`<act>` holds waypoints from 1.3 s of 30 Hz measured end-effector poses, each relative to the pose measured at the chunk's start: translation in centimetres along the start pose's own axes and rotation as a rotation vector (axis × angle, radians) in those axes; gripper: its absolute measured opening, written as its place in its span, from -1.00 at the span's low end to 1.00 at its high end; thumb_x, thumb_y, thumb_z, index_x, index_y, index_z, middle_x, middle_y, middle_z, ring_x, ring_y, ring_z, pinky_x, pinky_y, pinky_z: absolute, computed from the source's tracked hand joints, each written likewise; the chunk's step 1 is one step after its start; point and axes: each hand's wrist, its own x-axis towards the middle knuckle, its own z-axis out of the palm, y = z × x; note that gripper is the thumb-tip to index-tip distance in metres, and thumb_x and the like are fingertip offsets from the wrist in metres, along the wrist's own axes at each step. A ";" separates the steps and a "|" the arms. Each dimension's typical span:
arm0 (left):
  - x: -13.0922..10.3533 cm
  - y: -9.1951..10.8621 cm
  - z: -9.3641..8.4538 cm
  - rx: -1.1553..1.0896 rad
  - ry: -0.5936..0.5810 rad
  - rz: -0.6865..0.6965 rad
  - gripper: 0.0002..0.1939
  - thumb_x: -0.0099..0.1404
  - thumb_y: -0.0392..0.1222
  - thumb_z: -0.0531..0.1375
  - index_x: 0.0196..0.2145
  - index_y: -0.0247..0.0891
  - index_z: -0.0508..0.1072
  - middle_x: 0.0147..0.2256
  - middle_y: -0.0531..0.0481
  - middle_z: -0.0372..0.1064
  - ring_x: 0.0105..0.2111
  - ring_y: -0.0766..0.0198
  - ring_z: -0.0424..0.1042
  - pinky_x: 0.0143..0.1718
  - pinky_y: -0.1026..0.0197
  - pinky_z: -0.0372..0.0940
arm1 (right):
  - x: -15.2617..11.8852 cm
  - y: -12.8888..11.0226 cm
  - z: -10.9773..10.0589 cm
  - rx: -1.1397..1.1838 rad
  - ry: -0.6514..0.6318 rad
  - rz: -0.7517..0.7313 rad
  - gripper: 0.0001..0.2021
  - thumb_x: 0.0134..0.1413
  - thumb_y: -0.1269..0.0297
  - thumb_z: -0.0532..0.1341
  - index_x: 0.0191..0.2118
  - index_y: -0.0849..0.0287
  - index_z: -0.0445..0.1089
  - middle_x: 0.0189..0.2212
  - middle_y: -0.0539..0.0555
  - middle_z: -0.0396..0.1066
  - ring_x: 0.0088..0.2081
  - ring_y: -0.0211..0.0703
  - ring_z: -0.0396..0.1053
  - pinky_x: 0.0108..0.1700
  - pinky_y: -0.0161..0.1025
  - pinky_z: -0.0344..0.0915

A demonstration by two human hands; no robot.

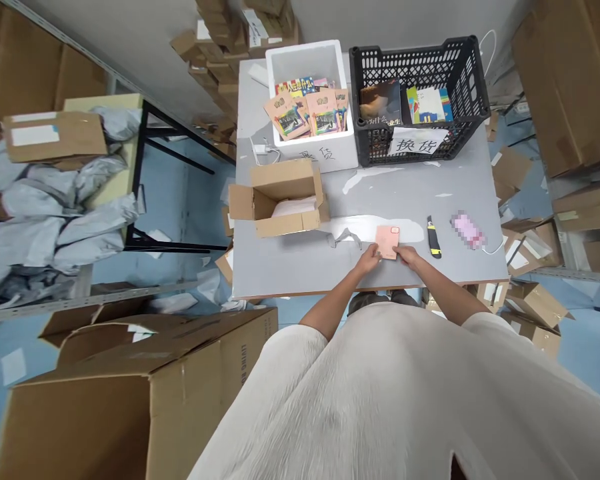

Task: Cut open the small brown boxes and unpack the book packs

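Grey parcels (55, 220) lie heaped well left of the grip, apparently piled there to spare the worktable (370, 193). An open carton (287, 223) sits nearer, left of and beyond the hands, its flaps spread, perhaps for easy reach inside. Behind it, a white foam box (320, 157) holds pink-covered books propped at a slant, seemingly because it is too full for them to lie flat. At centre, the left hand (369, 257) and right hand (407, 255) hold a small pink book (387, 239) in narrow pinches at its lower sides, likely to steady it while leaving most of the cover exposed. Beyond and right of the grip, a black crate (373, 143) keeps other books together. Just right of the right hand lies a yellow-and-black cutter (433, 240), presumably set down within reach; farther right rests a blurred pink object (467, 230) with a white cable
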 end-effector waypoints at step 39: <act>1.1 -1.0 1.2 0.100 0.075 -0.070 -0.76 0.15 -0.32 0.40 -0.19 -0.21 0.61 -0.26 0.00 0.62 -0.03 0.01 0.60 0.19 -0.01 0.43 | -3.1 0.2 -1.0 0.002 0.043 -0.017 -0.77 -0.02 0.30 0.35 -0.17 0.10 0.47 -0.24 0.05 0.66 -0.11 -0.02 0.60 -0.14 -0.23 0.48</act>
